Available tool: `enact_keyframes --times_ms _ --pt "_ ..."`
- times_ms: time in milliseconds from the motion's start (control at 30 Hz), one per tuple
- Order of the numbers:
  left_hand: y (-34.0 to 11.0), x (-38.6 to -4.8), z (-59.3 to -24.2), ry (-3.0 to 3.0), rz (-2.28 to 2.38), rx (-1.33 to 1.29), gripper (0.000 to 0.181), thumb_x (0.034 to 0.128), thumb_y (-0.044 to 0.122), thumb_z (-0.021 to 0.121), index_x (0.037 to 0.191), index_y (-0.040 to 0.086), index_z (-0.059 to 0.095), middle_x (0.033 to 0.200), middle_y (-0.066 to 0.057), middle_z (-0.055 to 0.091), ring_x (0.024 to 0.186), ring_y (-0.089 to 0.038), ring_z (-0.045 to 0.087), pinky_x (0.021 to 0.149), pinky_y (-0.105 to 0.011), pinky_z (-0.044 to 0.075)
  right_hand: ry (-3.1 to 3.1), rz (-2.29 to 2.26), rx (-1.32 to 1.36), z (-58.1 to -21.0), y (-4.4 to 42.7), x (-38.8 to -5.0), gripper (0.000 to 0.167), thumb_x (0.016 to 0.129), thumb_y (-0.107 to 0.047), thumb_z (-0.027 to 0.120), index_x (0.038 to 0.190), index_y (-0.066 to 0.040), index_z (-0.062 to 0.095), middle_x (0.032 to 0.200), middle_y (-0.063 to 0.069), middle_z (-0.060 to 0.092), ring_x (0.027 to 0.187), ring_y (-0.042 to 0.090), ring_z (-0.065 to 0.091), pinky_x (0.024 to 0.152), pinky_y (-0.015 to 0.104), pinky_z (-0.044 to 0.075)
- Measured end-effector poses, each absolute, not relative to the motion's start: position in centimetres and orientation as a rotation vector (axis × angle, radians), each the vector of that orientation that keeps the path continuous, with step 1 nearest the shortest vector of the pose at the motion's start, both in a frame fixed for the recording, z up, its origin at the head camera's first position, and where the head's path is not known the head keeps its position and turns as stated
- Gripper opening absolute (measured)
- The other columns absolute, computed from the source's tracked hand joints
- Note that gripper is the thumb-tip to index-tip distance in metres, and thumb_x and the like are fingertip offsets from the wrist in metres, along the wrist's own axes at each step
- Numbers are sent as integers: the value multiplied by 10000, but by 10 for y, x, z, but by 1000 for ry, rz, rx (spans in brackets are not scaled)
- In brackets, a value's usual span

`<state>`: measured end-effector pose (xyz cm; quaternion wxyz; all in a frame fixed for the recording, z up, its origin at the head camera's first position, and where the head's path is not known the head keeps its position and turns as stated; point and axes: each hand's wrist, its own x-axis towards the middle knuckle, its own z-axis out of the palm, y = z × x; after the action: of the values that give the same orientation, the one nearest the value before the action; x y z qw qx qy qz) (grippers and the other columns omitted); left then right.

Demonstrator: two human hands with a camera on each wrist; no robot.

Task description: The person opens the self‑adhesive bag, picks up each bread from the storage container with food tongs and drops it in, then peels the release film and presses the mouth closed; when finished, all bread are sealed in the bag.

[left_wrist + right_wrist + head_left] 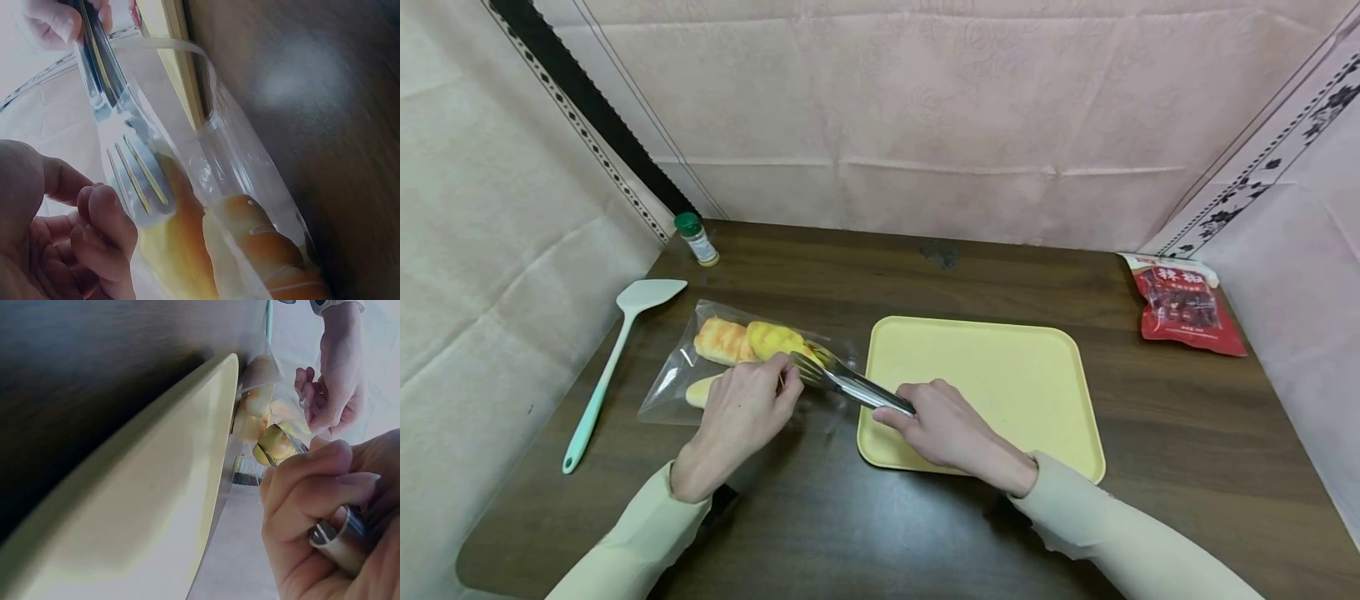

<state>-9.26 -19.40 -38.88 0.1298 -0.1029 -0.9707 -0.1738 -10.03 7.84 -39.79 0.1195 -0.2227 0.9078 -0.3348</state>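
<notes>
Bread rolls [721,342] lay in a clear plastic bag [664,392] on the table [820,525], beside the yellow tray [985,375]. Our left hand [741,408] pinched the bag's edge while our right hand [943,425] gripped metal tongs [861,389], forked end at a yellow roll [771,338].

Head view, we log pale cream left sleeve [632,533] at 7 o'clock, matching right sleeve [1120,529] at 5 o'clock, both wrist-length, black piece [723,503] by left cuff [683,492] at 4 o'clock, detail unclear

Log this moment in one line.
left grip: pinches clear bag | right grip: holds metal tongs | yellow bread: in bag, at tong tips
</notes>
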Motion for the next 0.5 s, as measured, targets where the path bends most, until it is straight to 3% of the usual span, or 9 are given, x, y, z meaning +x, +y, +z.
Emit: enact_keyframes --times_ms 500 --pt "-195 -93 -387 -2804 -526 -307 222 999 113 650 780 110 616 585 -2 460 498 -179 442 457 -312 327 2623 -882 -606 -386 47 -115 427 1048 -444 708 753 -154 601 599 -54 423 533 120 397 533 267 313"
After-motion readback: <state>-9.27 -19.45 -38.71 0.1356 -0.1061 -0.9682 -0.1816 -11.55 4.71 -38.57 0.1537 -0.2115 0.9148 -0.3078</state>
